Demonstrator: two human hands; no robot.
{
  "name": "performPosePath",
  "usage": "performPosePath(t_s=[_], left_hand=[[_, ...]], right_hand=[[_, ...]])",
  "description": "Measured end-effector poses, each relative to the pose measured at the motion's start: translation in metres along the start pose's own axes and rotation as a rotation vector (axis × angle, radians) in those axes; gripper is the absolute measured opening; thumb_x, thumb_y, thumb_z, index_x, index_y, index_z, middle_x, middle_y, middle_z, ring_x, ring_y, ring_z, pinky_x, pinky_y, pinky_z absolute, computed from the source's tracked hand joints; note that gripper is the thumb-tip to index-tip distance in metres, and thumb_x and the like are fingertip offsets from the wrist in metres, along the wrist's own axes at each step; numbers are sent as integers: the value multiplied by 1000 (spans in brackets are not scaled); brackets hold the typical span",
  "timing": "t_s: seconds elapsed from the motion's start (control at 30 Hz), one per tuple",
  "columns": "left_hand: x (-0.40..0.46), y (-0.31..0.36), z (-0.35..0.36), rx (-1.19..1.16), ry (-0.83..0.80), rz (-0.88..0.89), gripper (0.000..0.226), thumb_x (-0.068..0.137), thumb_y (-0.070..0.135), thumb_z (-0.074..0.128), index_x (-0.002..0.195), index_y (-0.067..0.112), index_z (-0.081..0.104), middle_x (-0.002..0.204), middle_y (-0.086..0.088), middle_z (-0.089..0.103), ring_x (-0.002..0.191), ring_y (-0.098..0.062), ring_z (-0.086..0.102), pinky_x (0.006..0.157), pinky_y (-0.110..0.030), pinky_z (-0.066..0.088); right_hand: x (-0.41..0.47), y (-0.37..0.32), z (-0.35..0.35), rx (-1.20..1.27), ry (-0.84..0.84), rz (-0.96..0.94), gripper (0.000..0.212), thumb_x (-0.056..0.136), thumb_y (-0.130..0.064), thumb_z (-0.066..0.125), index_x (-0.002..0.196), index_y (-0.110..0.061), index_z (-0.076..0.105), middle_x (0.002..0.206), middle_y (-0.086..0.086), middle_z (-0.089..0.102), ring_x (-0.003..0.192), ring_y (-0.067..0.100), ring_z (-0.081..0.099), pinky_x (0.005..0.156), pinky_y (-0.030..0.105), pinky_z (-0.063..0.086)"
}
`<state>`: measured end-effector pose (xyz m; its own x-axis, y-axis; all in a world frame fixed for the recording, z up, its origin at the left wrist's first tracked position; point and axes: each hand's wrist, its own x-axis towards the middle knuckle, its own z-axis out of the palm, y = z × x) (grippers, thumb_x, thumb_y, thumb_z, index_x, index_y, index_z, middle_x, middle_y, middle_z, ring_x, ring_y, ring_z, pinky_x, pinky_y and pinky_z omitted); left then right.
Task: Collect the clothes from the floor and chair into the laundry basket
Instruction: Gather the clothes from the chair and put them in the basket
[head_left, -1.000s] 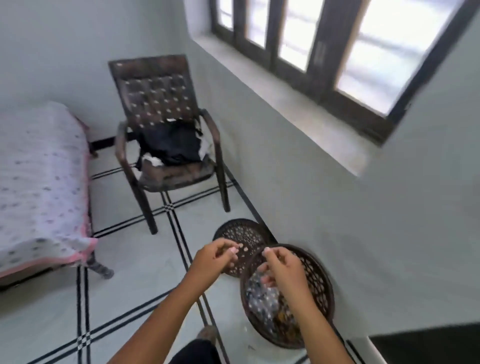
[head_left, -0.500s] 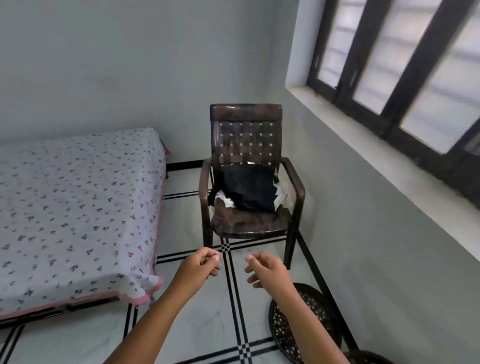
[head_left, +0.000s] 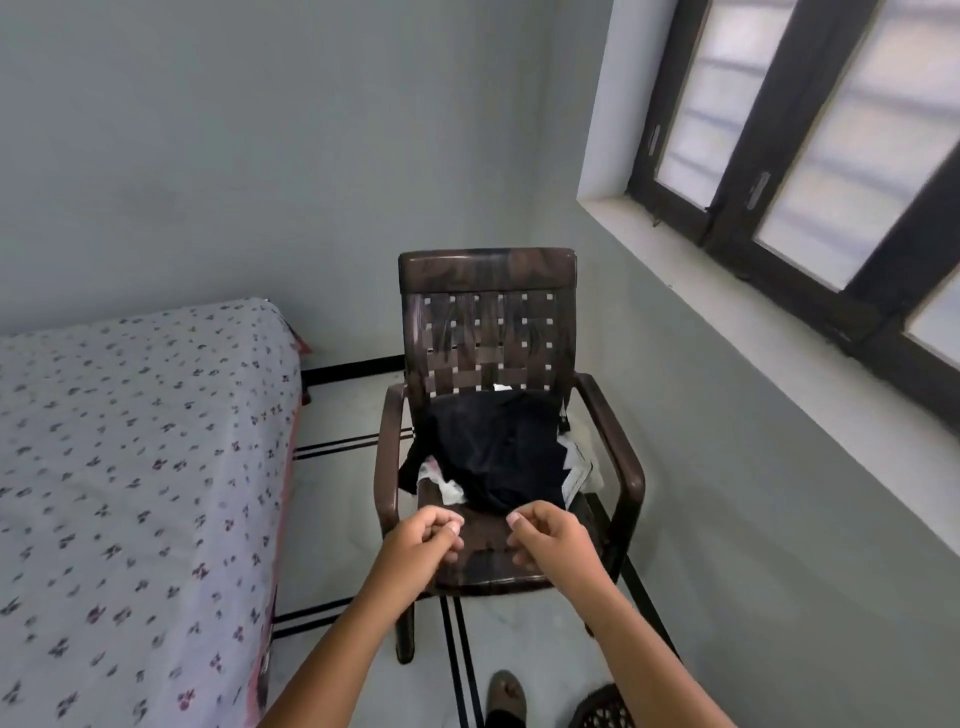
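A dark brown plastic chair (head_left: 488, 322) stands in the corner ahead. On its seat lies a black garment (head_left: 493, 447) over a white cloth (head_left: 444, 480) that shows at both sides. My left hand (head_left: 423, 545) and my right hand (head_left: 548, 538) hover over the front of the seat, just short of the black garment. Both have their fingers curled in loosely and hold nothing. Only a dark woven disc (head_left: 602, 709), the basket's lid or rim, shows at the bottom edge by my right forearm.
A bed with a flowered sheet (head_left: 130, 467) fills the left side, close to the chair. A grey wall with a dark-framed window (head_left: 810, 156) and a sill runs along the right. My foot (head_left: 506, 693) stands on the white tiled floor in front of the chair.
My view has swung from the basket up to the chair and come closer to it. Both hands have left the basket empty and now reach over the chair seat.
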<state>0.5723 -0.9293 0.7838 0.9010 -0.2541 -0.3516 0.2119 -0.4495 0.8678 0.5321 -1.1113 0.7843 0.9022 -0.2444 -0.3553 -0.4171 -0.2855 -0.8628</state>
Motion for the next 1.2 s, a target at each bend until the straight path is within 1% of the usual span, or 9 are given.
performPosePath(t_s=[0.3, 0.47, 0.6, 0.7, 0.8, 0.9, 0.97, 1.07, 1.2], left_hand=[[146, 7, -17, -5, 30, -137, 14, 93, 23, 52, 87, 31, 63, 81, 5, 70, 68, -5, 65, 60, -14, 46], [216, -13, -32, 20, -1, -245, 16, 93, 22, 51, 85, 33, 60, 79, 8, 68, 69, -8, 64, 68, -26, 48], [277, -34, -37, 95, -91, -298, 15, 89, 27, 50, 83, 35, 60, 82, 8, 70, 74, -9, 65, 82, -40, 54], [328, -55, -40, 212, -119, -276, 15, 83, 36, 49, 90, 37, 62, 92, 9, 70, 85, -10, 67, 84, -40, 55], [363, -73, -45, 446, 23, -137, 26, 90, 25, 49, 113, 25, 62, 119, 0, 64, 112, -19, 60, 96, -36, 49], [393, -107, -48, 832, 79, -32, 48, 92, 26, 50, 138, 14, 45, 150, -10, 40, 142, -28, 31, 114, -45, 32], [402, -131, -51, 967, 29, -63, 62, 92, 33, 49, 148, 16, 28, 159, -12, 20, 148, -29, 15, 117, -49, 24], [413, -165, -49, 1059, -13, -91, 71, 89, 36, 54, 150, 15, 23, 160, -13, 11, 148, -31, 12, 114, -49, 28], [413, -180, -44, 1044, 11, -101, 66, 86, 32, 52, 147, 19, 31, 161, -12, 11, 149, -30, 11, 110, -47, 36]], right_hand=[[177, -24, -2, -88, -56, 99, 12, 92, -32, 59, 86, -24, 66, 79, -1, 73, 64, 8, 67, 65, 29, 55], [244, -12, 25, -159, -132, 221, 13, 88, -33, 64, 80, -22, 67, 69, 1, 71, 60, 13, 65, 63, 32, 56], [288, 1, 33, -270, -157, 297, 15, 84, -38, 66, 82, -23, 67, 74, -2, 71, 74, 17, 69, 66, 30, 53], [326, 16, 35, -389, -200, 355, 18, 83, -41, 66, 85, -23, 66, 78, -5, 71, 78, 15, 67, 71, 30, 54], [357, 36, 36, -540, -234, 411, 17, 80, -42, 65, 85, -25, 64, 88, -3, 71, 86, 19, 66, 79, 34, 56], [387, 58, 36, -713, -312, 481, 22, 81, -38, 62, 97, -22, 64, 95, 1, 68, 91, 24, 65, 75, 31, 53], [403, 69, 37, -824, -360, 494, 27, 82, -34, 60, 103, -18, 64, 100, 5, 68, 94, 27, 64, 76, 33, 54], [444, 95, 49, -1003, -380, 393, 43, 84, -38, 61, 123, -19, 58, 125, 10, 58, 118, 31, 53, 94, 42, 50], [498, 108, 81, -1154, -167, 127, 107, 76, -48, 70, 154, -21, 2, 162, 15, 3, 148, 39, 3, 113, 55, 24]])
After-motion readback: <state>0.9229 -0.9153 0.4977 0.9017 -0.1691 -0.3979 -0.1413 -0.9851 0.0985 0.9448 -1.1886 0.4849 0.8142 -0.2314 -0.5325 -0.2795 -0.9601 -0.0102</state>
